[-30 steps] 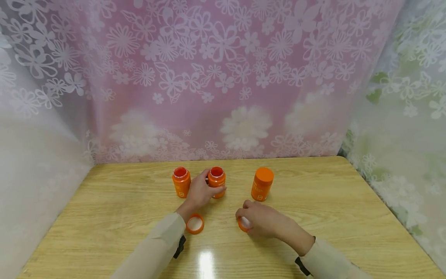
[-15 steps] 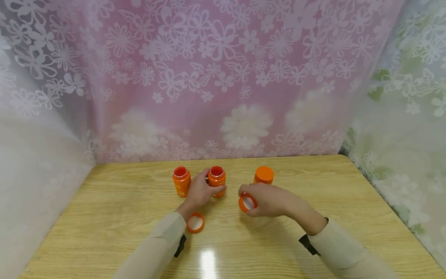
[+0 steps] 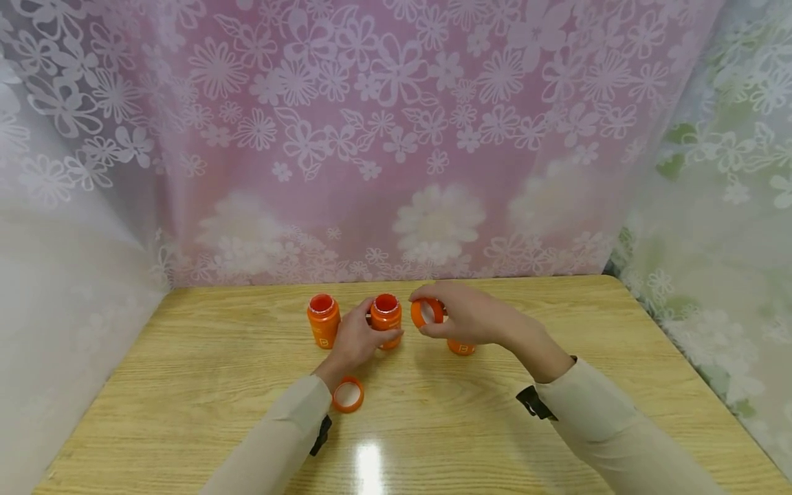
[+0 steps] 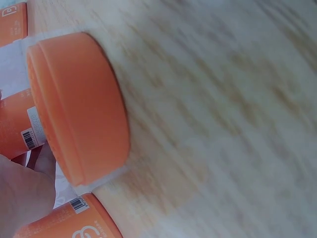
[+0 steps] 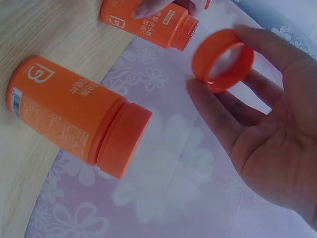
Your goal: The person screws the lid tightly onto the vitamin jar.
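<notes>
My left hand (image 3: 357, 338) grips an uncapped orange bottle (image 3: 386, 317) that stands upright on the table. Just left of that hand is a second open orange bottle (image 3: 323, 323). Raised off the table, my right hand (image 3: 473, 315) pinches an orange screw cap (image 5: 223, 60) by its rim between thumb and fingers; its pale inside faces me in the head view. That cap is to the right of the gripped bottle and apart from it. Behind my right hand a capped orange bottle (image 5: 74, 111) is mostly hidden in the head view, but the right wrist view shows it well.
Another orange cap (image 3: 348, 395) lies on the table with its pale inside up, close to my left forearm; it looms large in the left wrist view. The wooden table (image 3: 216, 364) ends at a pink flowered curtain (image 3: 396, 172), with pale curtains at both sides.
My right hand has lifted the cap from the table and carried it away from me, to a height near the gripped bottle's mouth. The left hand has stayed on its bottle.
</notes>
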{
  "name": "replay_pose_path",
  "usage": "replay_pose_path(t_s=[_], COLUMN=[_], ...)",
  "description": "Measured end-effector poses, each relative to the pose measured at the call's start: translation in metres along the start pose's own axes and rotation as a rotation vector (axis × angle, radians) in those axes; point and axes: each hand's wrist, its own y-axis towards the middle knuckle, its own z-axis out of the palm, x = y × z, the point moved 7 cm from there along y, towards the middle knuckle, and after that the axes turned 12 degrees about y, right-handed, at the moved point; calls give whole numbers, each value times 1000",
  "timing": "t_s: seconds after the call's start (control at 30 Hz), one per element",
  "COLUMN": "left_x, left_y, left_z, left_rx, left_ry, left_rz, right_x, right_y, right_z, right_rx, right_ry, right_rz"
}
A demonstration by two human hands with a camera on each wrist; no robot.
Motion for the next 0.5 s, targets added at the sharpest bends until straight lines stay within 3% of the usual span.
replay_pose_path(t_s=[0.17,0.5], left_x=[1,1], left_y=[1,1], left_z=[0,0], left_rx=[-9,-15], left_ry=[31,74], left_rz=[2,2], right_x=[1,1], right_y=[10,28], right_z=[-6,-7], right_rx=[-75,-144], right_ry=[52,122], right_rz=[-6,-24])
